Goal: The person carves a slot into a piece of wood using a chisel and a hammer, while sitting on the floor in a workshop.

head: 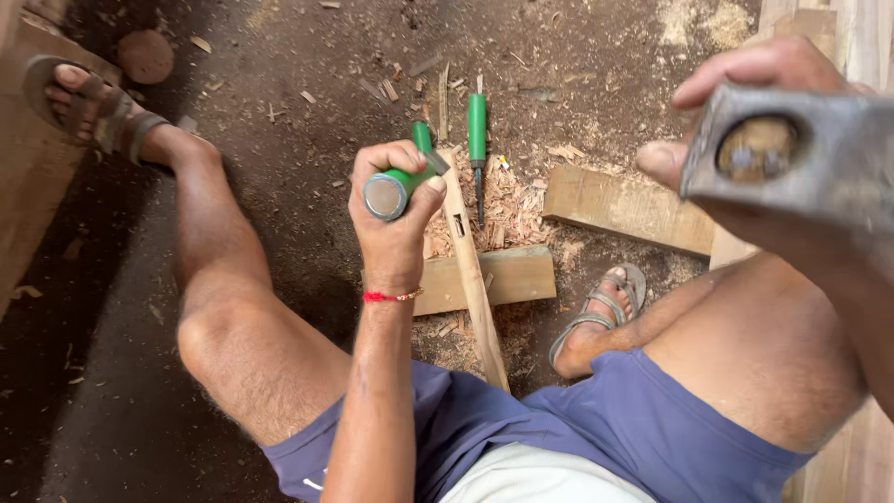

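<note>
Fingers of the left hand (396, 219) clench a green chisel (399, 184) against the stick (470, 270); the right hand (745, 140) grasps a raised hammer (792, 154) above the floor (279, 140).

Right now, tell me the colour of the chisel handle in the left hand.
Green, with a metal end cap: chisel handle in the left hand; head view.

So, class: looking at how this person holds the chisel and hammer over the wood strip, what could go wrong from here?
1. The left hand grips the green-handled chisel just below its struck end, so a glancing blow from the raised hammer could hit fingers.
2. The wood strip rests loosely on a block, so it might shift.
3. The sandalled foot lies close by.
</note>
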